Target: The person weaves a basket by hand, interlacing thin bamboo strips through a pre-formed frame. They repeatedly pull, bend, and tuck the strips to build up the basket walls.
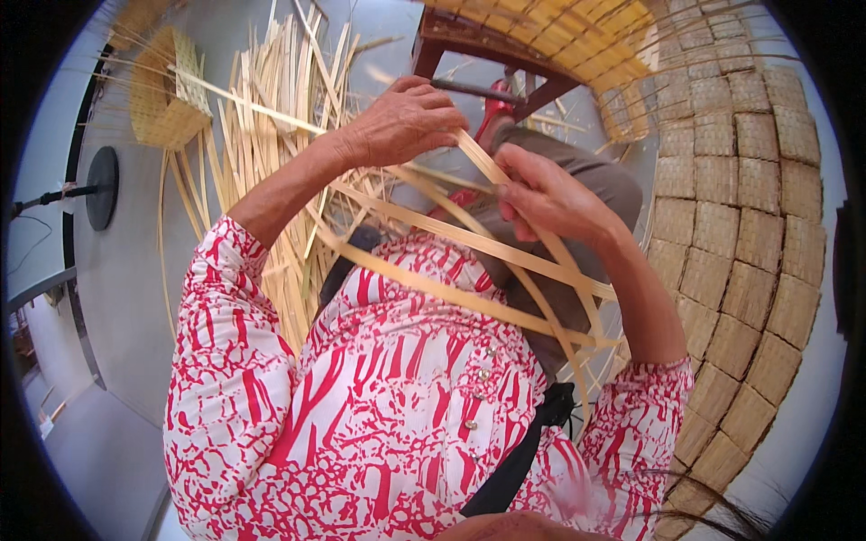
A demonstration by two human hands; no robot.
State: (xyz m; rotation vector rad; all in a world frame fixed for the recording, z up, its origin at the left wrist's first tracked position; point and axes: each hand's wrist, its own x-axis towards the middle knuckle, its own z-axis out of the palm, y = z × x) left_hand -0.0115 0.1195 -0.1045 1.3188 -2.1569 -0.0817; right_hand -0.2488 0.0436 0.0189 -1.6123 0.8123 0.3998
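Observation:
A pale bamboo strip [481, 157] runs between my two hands above my lap. My left hand [410, 119] is closed, its fingertips pinching the upper end of the strip. Lower and to the right, my right hand [552, 194] grips the same strip between thumb and curled fingers, and the length below it hangs toward my right forearm. More long strips [460, 236] cross one another over my lap and shirt, bending in loose curves. Which of these lead into my left palm is hidden by the fingers.
Many loose bamboo strips [271, 117] lie piled on the floor at left. Behind them sits a partly woven basket [162, 99]. Yellow weaving [568, 32] rests by a dark red wooden stool [469, 41]. Rows of woven blocks [735, 234] line the right. A round black stand base [104, 189] is far left.

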